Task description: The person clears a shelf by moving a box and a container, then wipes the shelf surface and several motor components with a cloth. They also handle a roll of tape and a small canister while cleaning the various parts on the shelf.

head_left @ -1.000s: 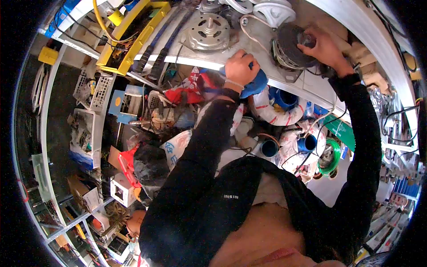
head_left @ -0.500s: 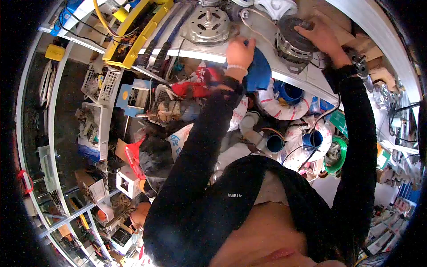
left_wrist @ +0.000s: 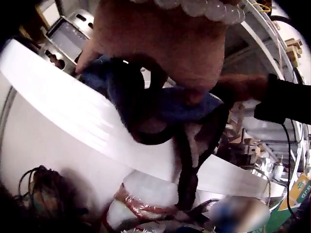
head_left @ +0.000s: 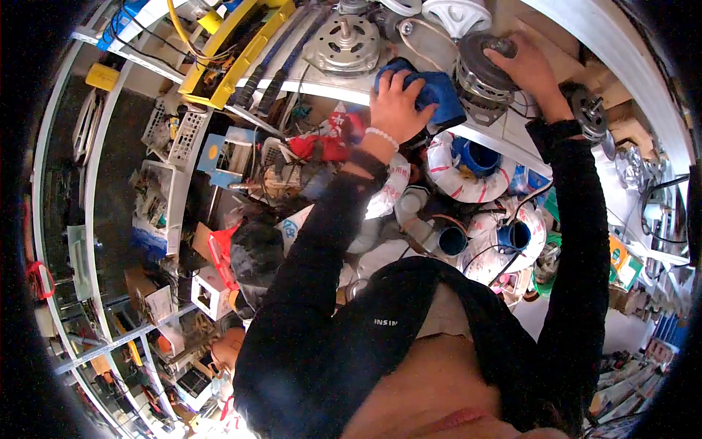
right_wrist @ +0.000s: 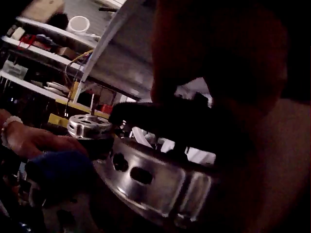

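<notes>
In the head view, my left hand (head_left: 393, 113) grips a bunched blue cloth (head_left: 441, 95) with dark edging at the front edge of the white bench. The left wrist view shows folds of the cloth (left_wrist: 170, 104) hanging below the fingers. My right hand (head_left: 537, 69) holds a dark round disc (head_left: 475, 53) on top of a metal electric motor (head_left: 479, 91), fingers and thumb at its middle. From the right wrist, the motor's slotted silver housing (right_wrist: 155, 179) shows under the shadowed disc. A second motor (head_left: 342, 47) with an upright shaft stands left of the cloth.
On the bench's left are a yellow tray (head_left: 227, 73) and long blue-and-black handled tools (head_left: 274, 84). White pulley-like parts (head_left: 457, 14) lie behind the motor. Below the edge sit wrapped white rings (head_left: 453, 179) and a red bag (head_left: 322, 146). Another dark motor part (head_left: 587, 113) stands right.
My left hand has turned and spread over the blue cloth, which has come up onto the bench edge and rightward, nearer the motor. My right hand stays at the disc.
</notes>
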`<state>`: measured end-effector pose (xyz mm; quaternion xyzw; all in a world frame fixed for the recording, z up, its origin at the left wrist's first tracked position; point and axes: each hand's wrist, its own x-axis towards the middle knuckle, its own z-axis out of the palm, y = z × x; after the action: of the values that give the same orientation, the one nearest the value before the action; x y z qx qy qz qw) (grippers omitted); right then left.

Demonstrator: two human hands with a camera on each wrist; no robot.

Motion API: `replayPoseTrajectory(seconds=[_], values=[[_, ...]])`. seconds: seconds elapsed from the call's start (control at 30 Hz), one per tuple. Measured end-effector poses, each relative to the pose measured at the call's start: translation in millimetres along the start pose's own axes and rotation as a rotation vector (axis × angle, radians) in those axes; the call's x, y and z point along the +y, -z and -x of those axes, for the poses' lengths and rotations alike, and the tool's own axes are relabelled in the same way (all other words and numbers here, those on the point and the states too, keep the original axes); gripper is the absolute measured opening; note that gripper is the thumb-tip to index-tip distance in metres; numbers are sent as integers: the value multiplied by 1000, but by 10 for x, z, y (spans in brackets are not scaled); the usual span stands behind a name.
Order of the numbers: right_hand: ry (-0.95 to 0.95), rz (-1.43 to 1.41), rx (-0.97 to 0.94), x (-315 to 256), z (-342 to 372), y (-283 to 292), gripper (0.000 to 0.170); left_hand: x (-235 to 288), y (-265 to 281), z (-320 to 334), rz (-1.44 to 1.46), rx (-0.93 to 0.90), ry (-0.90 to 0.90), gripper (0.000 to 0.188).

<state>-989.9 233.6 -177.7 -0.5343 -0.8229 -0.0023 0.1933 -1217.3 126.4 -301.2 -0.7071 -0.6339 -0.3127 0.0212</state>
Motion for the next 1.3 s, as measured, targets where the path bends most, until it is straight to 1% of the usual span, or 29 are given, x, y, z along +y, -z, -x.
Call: replayPoseTrajectory(seconds=[0.07,0.1,0.13,0.17,0.2,0.23,0.27,0.3,0.33,0.4,0.43,0.5,0.53,0.6,0.63,0.73,0.77,0.87,0.9,1.0,1.03,1.13,1.17,1.27,1.3], values=[[-12,260,103,-190,11,-31,51,-90,-138,6,20,36,-69,54],[96,432,291,-401,55,5,45,-117,-205,-8,49,-39,-38,62],[203,602,480,-640,75,19,40,-107,-238,-16,26,-41,-26,63],[256,549,472,-789,-8,-120,30,-89,-263,-14,3,-44,-12,63],[240,274,170,-1009,-19,-190,28,-78,-278,-6,-21,-49,4,64],[437,123,256,-1017,-89,-510,29,-84,-279,0,-22,-64,8,64],[392,59,153,-1159,-241,-741,26,-81,-279,5,-51,-91,25,68],[323,83,-55,-1267,-360,-859,22,-93,-284,12,-53,-88,15,69],[325,156,-136,-1294,-423,-928,19,-114,-285,16,-55,-84,5,71],[181,219,-188,-1136,-644,-1441,19,-124,-267,-3,-40,-162,35,71],[144,176,-145,-1077,-718,-1583,19,-151,-295,-2,-51,-163,19,72],[70,101,-67,-1017,-798,-1695,19,-133,-262,3,-40,-150,14,71],[107,102,-58,-962,-827,-1741,21,-132,-248,-1,-19,-141,16,71],[180,106,-46,-931,-822,-1675,26,-121,-242,3,25,-128,22,71],[135,81,8,-939,-831,-1659,25,-121,-239,-8,44,-131,29,72],[-3,-140,122,-876,-885,-1625,24,-122,-240,-14,40,-126,32,72],[-35,-210,134,-849,-863,-1529,26,-118,-253,-9,51,-100,37,71],[-131,-176,250,-1038,-604,-1197,25,-112,-258,-17,68,-78,41,71],[-120,-106,136,-1182,-439,-1006,23,-105,-267,-24,60,-87,53,71],[-147,57,44,-1231,-171,-922,33,-92,-285,-19,52,-38,51,70],[-214,-6,-39,-1212,-157,-916,39,-94,-282,-8,59,-43,46,68],[-99,8,78,-1293,21,-723,48,-101,-273,2,61,-49,41,66],[-133,22,128,-1285,24,-700,50,-92,-265,6,81,-41,46,64],[66,219,400,-1069,3,-622,46,-75,-245,-6,99,-26,48,61],[-10,345,448,-1029,30,-556,41,-65,-234,-6,91,-21,49,60]])
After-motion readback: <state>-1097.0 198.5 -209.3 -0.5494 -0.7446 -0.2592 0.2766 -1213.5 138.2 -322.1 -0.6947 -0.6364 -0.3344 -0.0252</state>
